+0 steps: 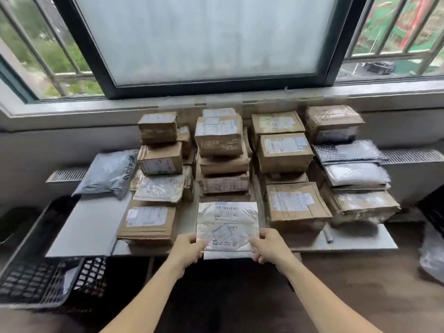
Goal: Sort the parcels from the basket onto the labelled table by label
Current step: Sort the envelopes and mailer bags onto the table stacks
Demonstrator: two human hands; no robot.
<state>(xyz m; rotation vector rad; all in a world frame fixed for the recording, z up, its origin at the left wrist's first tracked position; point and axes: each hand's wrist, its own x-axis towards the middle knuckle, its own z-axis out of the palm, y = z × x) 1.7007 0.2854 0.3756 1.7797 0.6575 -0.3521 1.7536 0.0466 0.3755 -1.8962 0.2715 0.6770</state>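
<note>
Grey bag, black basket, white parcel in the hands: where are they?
grey bag (109,173): head view, its middle.
black basket (30,282): head view, its mesh side.
white parcel (228,224): head view, its label.

Frosted window pane (211,37) over a grey sill (60,110), black car (379,67) outside, radiator grille (413,156) below.

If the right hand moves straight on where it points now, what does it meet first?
The right hand grips the white parcel; beyond it, probably the middle stack of boxes, though depth is unclear.
</note>
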